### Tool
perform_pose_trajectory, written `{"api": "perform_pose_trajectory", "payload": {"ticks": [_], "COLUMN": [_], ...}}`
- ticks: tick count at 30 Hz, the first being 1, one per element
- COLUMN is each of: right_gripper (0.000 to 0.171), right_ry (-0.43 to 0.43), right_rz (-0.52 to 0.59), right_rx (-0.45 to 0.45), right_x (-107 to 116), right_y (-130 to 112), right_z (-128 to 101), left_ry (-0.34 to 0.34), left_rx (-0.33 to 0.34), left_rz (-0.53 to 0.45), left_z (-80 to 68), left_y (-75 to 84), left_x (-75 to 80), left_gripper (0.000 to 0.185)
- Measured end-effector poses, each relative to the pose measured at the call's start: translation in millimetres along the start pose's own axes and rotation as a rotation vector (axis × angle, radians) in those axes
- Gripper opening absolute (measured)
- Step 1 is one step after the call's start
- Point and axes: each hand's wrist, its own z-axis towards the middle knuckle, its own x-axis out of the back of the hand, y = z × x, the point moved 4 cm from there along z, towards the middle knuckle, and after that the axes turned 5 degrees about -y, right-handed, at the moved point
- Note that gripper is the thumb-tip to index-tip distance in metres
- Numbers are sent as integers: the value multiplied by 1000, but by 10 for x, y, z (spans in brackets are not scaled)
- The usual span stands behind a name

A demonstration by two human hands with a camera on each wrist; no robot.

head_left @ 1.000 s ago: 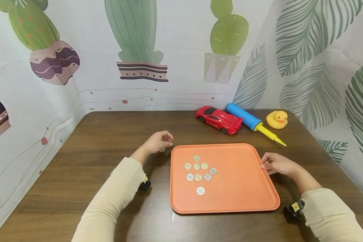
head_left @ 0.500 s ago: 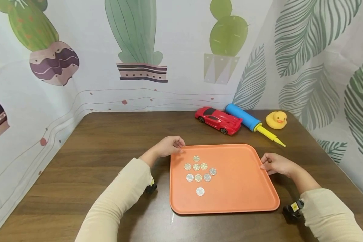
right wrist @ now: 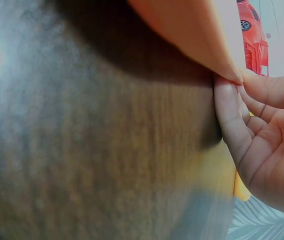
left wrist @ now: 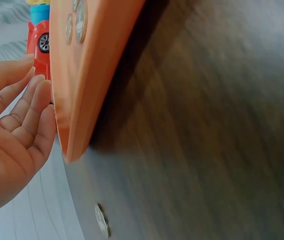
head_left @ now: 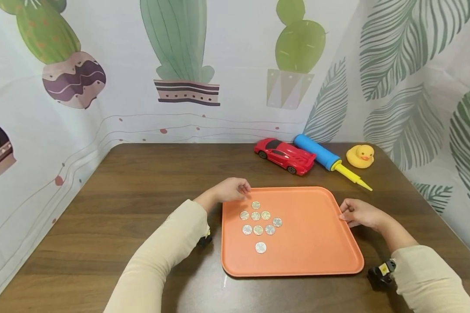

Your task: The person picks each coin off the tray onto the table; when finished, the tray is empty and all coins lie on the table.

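An orange tray (head_left: 311, 243) lies on the table, with several silver and gold-toned coins (head_left: 258, 230) on its left half. Above the tray's far left corner hovers my left hand (head_left: 230, 190). Its thumb and fingertips are brought close together, and I cannot tell whether a coin is between them. In the left wrist view, a single coin (left wrist: 102, 220) rests on the table beyond the tray's corner. My right hand (head_left: 362, 213) pinches the tray's right rim; the right wrist view shows the thumb above the rim and a finger (right wrist: 228, 102) beneath it.
Behind the tray, a red toy car (head_left: 285, 156) stands beside a blue hand pump (head_left: 317, 151) with a yellow nozzle. A yellow rubber duck (head_left: 360, 156) sits at the back right corner. A patterned cloth hangs behind the table.
My left hand has moved right, from beside a coin on the table to over the tray's far left corner. The right hand has kept its pinch on the rim.
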Motion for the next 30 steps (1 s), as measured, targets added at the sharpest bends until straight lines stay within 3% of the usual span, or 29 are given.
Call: {"api": "perform_pose_trajectory", "payload": {"ticks": [13,30], "right_gripper": [18,20], "right_ry": [0,-1], "right_rz": [-6,-12], "right_rx": [6,11], "right_x": [-5,-7], "right_y": [2,-3], "right_z": [-6,-14], "left_ry": [-97,-128], "left_rx": [28,75], "left_rz": [99,178], "left_z": [156,221], "left_y": [75,128], "left_x": [-154,-278], "left_gripper": [19,14]}}
